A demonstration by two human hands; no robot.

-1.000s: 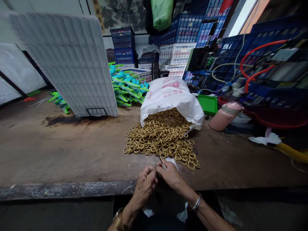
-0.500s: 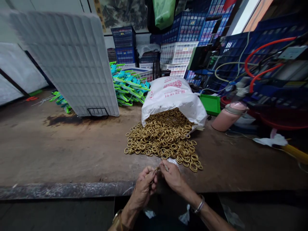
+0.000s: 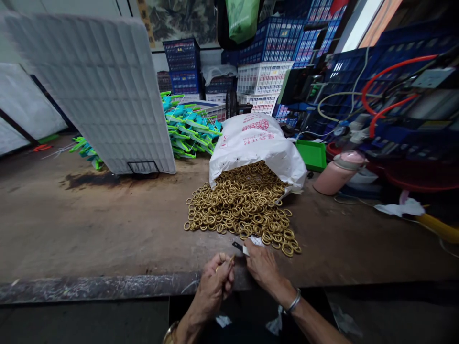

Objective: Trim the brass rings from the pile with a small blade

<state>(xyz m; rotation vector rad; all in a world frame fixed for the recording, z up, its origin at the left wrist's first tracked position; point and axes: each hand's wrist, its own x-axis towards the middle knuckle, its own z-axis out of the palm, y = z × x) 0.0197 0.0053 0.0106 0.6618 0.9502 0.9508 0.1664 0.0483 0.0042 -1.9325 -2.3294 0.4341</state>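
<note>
My left hand (image 3: 217, 277) is closed, pinching a gold-coloured ring (image 3: 232, 258) that shows only in part between thumb and fingers. To its right, my right hand (image 3: 263, 265) grips a small knife (image 3: 239, 247); its dark blade points left and a pale part of it shows at my fingers. The blade and the ring are apart. Just beyond both hands lies a heap of gold rings (image 3: 236, 210), spilling from the open mouth of a white sack (image 3: 254, 141) with red print.
A tall padded white panel (image 3: 107, 95) stands at the left on a wire stand (image 3: 143, 167). Green and turquoise plastic pieces (image 3: 191, 129) are piled behind it. A pink bottle (image 3: 339, 174) and a green tray (image 3: 311, 155) are at the right. Stacked crates (image 3: 265, 76) rise behind.
My right hand has moved slightly right, away from my left hand, and the knife's dark blade now shows clearly. My left hand keeps its pinch, close to the same place.
</note>
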